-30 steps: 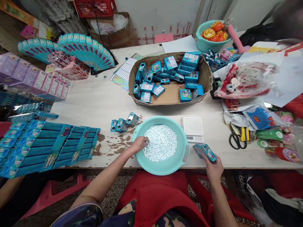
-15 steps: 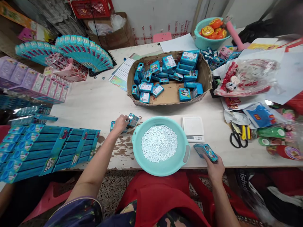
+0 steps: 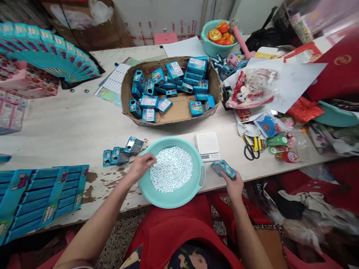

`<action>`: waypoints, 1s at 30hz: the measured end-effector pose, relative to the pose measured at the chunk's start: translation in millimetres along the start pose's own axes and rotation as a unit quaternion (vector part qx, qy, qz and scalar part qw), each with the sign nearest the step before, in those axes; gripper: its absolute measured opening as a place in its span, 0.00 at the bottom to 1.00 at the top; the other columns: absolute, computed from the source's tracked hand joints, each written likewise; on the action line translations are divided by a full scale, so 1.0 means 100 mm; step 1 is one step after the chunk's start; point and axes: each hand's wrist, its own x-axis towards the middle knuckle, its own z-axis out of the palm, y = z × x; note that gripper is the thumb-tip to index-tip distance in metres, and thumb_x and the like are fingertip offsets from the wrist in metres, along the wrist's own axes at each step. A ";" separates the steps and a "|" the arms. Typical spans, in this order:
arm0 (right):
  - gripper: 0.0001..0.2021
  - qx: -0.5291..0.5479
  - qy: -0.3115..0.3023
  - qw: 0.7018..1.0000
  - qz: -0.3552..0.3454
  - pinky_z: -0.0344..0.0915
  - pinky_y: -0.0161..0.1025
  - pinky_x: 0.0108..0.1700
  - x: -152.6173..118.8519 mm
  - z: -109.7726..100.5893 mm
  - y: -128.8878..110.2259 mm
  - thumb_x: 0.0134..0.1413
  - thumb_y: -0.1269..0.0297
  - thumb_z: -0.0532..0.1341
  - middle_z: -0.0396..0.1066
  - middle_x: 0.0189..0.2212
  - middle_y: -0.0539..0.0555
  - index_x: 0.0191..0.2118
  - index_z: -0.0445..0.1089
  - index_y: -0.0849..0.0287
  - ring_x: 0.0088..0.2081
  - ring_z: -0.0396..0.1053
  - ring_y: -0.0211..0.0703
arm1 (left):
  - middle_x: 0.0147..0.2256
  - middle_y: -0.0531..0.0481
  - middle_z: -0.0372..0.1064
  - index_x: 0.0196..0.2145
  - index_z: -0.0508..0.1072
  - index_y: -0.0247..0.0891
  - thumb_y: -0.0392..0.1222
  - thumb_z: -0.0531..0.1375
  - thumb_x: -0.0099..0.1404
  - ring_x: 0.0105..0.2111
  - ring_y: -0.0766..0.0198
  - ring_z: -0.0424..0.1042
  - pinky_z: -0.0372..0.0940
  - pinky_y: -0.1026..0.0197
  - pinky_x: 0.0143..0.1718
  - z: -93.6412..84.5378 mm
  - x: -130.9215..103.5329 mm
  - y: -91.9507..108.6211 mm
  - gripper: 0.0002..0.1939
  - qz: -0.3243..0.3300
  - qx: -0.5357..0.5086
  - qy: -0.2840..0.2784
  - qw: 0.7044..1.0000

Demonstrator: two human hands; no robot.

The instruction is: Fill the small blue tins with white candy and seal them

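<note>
My left hand (image 3: 142, 165) hovers over the left rim of a turquoise basin (image 3: 143, 188), its fingers pinched together. Whether anything is between them is too small to see. Small white candies (image 3: 172, 170) lie heaped in the basin. My right hand (image 3: 235, 182) grips a small blue candy box (image 3: 227, 169), held tilted at the table's front edge, right of the basin. Left of the basin, beside my left hand, a small blue box (image 3: 134, 145) lies at an angle next to two more blue boxes (image 3: 116, 155). A white digital scale (image 3: 207, 144) stands right behind the basin.
Behind the basin, a cut-down cardboard box (image 3: 171, 121) holds many blue boxes. Long blue display packs (image 3: 42, 198) lie at the left. To the right are scissors (image 3: 251, 149), a yellow cutter (image 3: 257, 144) and bagged toys (image 3: 252, 89). A basin of orange toys (image 3: 215, 48) stands at the back.
My left hand has left the small blue boxes and moved right, over the basin's rim. My right hand still holds its box. The view has turned to the right.
</note>
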 end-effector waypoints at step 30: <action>0.24 0.006 0.026 0.999 -0.041 0.63 0.50 0.51 0.60 -0.04 0.27 0.51 0.49 0.59 0.70 0.47 0.64 0.48 0.67 0.63 0.48 0.68 0.50 | 0.34 0.46 0.72 0.37 0.71 0.37 0.42 0.47 0.70 0.36 0.59 0.69 0.62 0.57 0.38 1.36 -0.22 -0.07 0.14 0.223 0.231 0.021 0.947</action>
